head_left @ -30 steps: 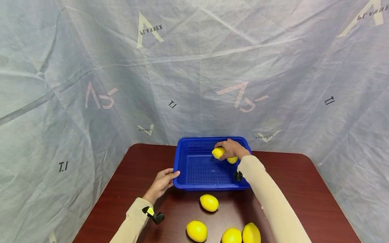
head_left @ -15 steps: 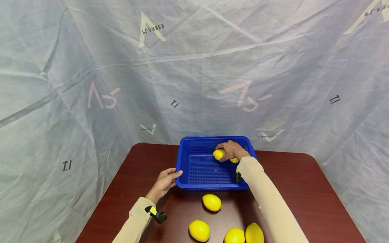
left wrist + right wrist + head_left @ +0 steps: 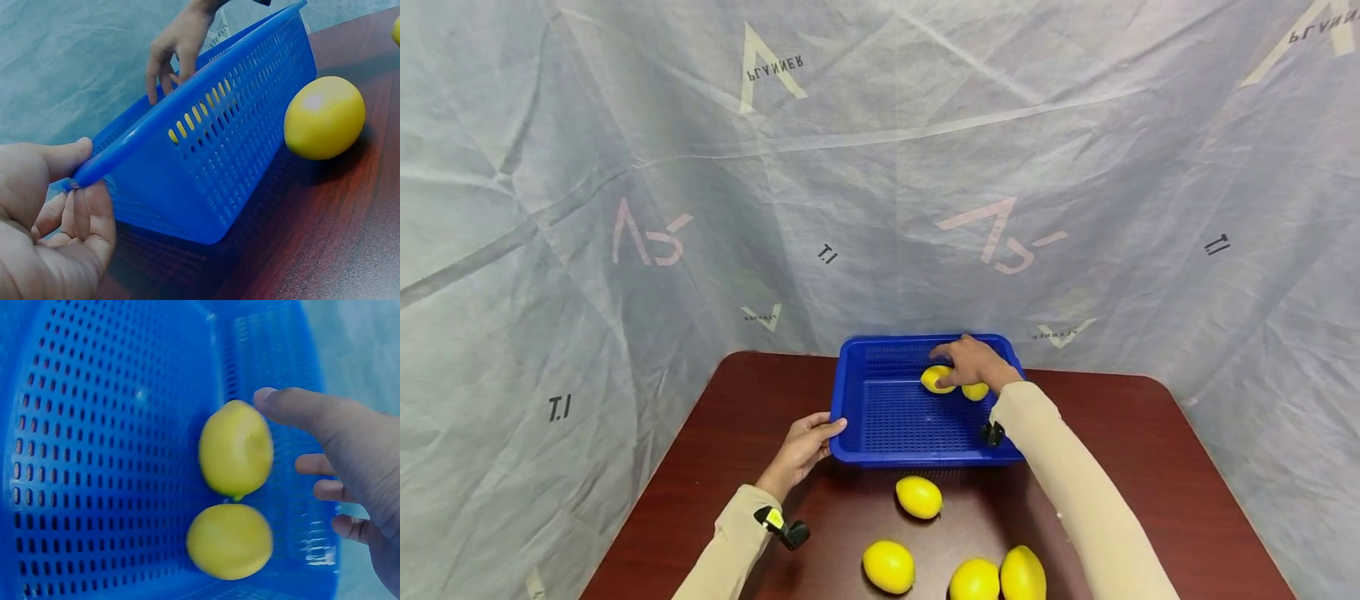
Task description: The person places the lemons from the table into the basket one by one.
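My left hand (image 3: 802,450) pinches the left rim of a blue plastic basket (image 3: 898,425), thumb on top and fingers beneath, as the left wrist view shows. Inside the basket, toward the back right, two lemons lie side by side: one lemon (image 3: 236,450) near my thumb, the other lemon (image 3: 229,544) just beside it. Over them hovers my right hand (image 3: 976,364), its fingers spread and loose. In the right wrist view the thumb tip (image 3: 265,395) is right at the first lemon's edge, and the other fingers are away from it.
In front of the basket, a lemon (image 3: 919,497) rests on the dark red wooden table (image 3: 1120,467). Closer to me lie another lemon (image 3: 889,567) and a pair of lemons (image 3: 974,580) side by side. A grey printed sheet (image 3: 880,192) hangs behind the table.
The right hand has let go of the lemon at the basket's back right, and its fingers have spread and lifted. The left hand keeps its hold on the rim.
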Tool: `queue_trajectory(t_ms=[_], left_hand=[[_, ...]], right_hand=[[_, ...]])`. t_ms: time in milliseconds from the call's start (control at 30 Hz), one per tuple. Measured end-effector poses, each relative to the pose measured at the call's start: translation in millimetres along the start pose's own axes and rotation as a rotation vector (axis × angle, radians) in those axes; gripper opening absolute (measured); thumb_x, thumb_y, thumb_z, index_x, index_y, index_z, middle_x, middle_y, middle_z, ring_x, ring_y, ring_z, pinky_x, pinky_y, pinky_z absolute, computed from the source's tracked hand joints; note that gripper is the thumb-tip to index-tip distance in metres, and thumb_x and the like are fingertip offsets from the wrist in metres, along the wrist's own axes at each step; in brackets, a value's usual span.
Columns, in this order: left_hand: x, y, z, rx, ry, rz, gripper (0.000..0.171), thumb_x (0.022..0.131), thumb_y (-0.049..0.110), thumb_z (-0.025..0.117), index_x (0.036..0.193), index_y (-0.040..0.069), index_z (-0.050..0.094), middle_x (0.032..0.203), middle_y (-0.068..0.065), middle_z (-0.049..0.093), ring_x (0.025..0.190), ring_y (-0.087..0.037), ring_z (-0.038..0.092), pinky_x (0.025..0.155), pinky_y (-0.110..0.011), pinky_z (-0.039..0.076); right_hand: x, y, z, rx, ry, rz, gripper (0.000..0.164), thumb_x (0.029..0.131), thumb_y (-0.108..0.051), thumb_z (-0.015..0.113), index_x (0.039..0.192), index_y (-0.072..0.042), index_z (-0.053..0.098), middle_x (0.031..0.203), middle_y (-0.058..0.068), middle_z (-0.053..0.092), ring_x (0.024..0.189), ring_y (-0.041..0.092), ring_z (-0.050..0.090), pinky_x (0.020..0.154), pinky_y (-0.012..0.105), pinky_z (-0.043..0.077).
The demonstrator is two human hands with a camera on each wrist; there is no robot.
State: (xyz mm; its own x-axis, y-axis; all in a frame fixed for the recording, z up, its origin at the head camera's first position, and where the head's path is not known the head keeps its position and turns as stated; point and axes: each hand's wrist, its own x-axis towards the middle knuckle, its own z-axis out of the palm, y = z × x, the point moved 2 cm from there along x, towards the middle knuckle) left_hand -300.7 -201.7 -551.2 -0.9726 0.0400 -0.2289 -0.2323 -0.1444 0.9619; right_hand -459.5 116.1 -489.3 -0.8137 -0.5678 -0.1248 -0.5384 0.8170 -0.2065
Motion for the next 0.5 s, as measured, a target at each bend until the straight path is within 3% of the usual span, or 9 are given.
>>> queue_trajectory(t_ms=[233, 500], left_hand=[[-0.6, 0.1, 0.6, 0.003, 0.008, 0.008, 0.045, 0.097, 0.014, 0.072, 0.131, -0.011, 0.057, 0.112, -0.024, 0.071, 0.085, -0.018, 0.072, 0.071, -0.028, 0.059], [0.1, -1.8, 0.7, 0.002, 0.023, -0.001, 0.042, 0.097, 0.014, 0.072, 0.131, -0.008, 0.059, 0.113, -0.022, 0.071, 0.088, -0.020, 0.072, 0.073, -0.029, 0.059]], right_hand=[[-26, -14, -26, 0.041, 0.195, -0.117, 0.055, 0.092, -0.041, 0.076, 0.138, -0.013, 0.065, 0.128, 0.013, 0.070, 0.117, 0.034, 0.063, 0.109, 0.059, 0.041], [-81, -36, -48, 0.130, 0.345, -0.108, 0.042, 0.095, -0.035, 0.073, 0.132, -0.015, 0.068, 0.116, 0.010, 0.073, 0.109, 0.033, 0.064, 0.088, 0.054, 0.053]])
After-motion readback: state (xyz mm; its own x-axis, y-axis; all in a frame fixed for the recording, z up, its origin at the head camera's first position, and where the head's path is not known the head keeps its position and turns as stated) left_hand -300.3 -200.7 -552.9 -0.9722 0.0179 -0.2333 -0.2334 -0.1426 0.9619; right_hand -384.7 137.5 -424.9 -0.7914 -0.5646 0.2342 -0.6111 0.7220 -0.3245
